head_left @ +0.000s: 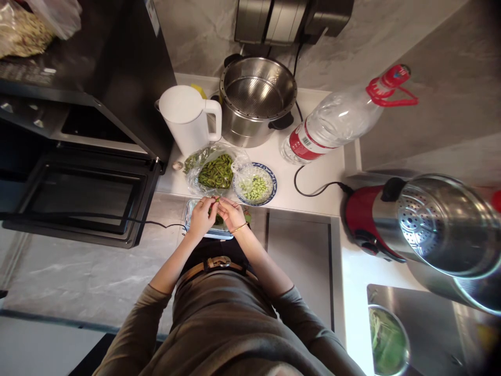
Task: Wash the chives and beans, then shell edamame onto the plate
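My left hand (202,215) and my right hand (231,214) meet at the counter's front edge, fingertips pinched together on a small green edamame pod (216,200). Just beyond them lies a clear plastic bag (192,180) holding many green edamame pods (216,171). To its right, a blue-and-white patterned plate (271,180) bears shelled pale green beans (255,188); part of the bag overlaps its rim. Under my hands sits a blue-rimmed container (188,208) with green matter inside, mostly hidden by my hands.
Behind the bag stand a white pitcher (183,117) and a steel steamer pot (246,125). A large clear bottle with a red cap (332,120) is to the right. Farther right stands a red-and-steel appliance (368,219). An oven door (90,196) hangs open at left; a black cable (156,223) crosses it.
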Motion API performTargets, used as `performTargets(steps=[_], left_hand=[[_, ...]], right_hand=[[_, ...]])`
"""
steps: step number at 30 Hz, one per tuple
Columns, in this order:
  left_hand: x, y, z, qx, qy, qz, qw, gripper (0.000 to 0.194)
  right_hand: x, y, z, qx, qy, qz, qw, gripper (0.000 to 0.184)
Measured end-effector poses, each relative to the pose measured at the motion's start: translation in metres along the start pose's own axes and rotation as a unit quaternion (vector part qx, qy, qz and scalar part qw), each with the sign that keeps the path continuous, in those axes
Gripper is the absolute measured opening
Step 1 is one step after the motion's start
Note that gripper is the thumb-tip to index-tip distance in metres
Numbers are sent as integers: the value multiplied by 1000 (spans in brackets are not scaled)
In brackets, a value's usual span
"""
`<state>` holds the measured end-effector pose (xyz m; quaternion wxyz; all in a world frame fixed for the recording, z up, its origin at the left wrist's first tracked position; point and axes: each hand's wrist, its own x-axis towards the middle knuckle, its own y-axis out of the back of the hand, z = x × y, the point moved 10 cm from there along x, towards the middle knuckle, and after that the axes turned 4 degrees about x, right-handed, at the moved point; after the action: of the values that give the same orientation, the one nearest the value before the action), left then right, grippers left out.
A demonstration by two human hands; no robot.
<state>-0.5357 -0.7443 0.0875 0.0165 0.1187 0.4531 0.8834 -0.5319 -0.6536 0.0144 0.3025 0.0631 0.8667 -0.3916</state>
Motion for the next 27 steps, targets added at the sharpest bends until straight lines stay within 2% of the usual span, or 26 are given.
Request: performTargets(steps=[3,10,15,22,27], left_hand=[[1,0,4,-3,-8,-9,1000,15],[0,-2,13,104,-37,-24,994,21],[3,-5,13,137,-67,-35,988,21],[12,-1,5,99,-58,-9,993,18],[14,-2,-6,31,-4,-3,999,17]], right_hand=[[1,2,3,15,1,2,1000,21],[5,11,15,30,-27,39,998,18],[8,4,19,39,-50,19,998,15],[11,3,19,45,-88,21,995,15],[11,0,8,11,-41,1,999,21]])
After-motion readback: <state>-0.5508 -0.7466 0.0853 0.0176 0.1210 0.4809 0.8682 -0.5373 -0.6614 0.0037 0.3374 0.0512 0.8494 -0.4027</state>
